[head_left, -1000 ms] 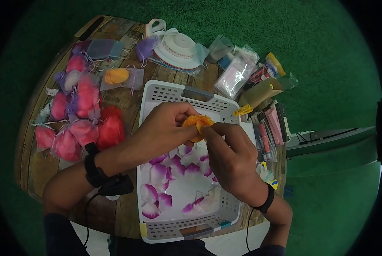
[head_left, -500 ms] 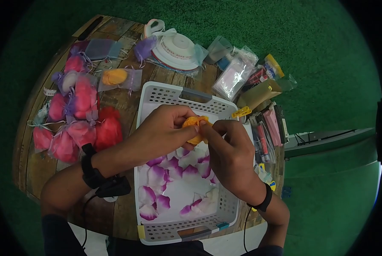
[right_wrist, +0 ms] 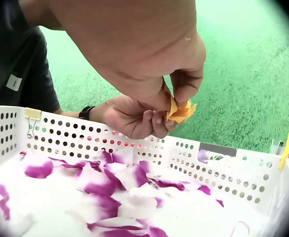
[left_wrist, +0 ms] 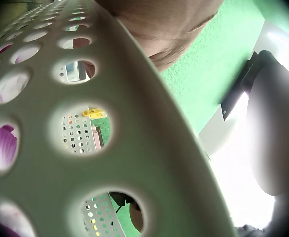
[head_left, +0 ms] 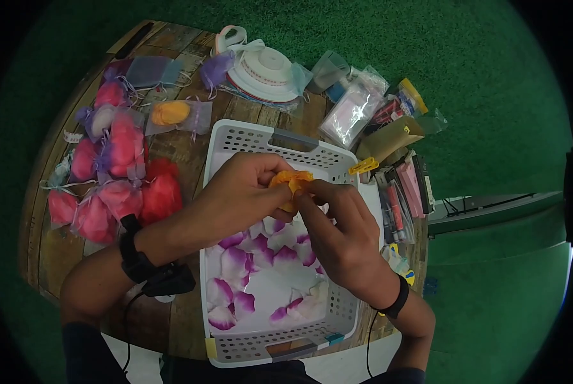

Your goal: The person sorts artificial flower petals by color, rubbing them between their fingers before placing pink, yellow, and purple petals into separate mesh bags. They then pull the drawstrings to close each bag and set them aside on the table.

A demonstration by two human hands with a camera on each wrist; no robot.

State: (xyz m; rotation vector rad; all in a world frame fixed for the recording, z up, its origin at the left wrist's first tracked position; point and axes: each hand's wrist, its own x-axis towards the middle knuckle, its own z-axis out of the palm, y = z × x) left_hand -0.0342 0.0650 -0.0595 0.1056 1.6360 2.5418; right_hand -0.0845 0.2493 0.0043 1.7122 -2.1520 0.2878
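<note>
Both hands meet above a white basket (head_left: 213, 269) in the head view, with a small bunch of orange petals (head_left: 291, 181) between them. My left hand (head_left: 248, 192) grips the bunch from the left, its thumb across the near side. From the right, my right hand (head_left: 344, 240) pinches the petals with thumb and forefinger. The right wrist view shows the thin orange petals (right_wrist: 181, 111) poking out between the fingertips, above the basket wall. White-and-purple petals (head_left: 235, 264) lie scattered on the basket floor. In the left wrist view the basket's perforated wall (left_wrist: 149, 163) hides most of the left hand.
Pink and red petal-filled pouches (head_left: 117, 198) crowd the table's left side, near a pouch with orange contents (head_left: 171, 113). A white ribbon roll (head_left: 270, 70) stands behind the basket. Clear packets (head_left: 352, 115) and a yellow clip (head_left: 363, 166) are at the right.
The right fingers have shifted slightly left and down on the orange petals, and the bunch looks more spread and folded than half a second ago. The left hand stays nearly in place.
</note>
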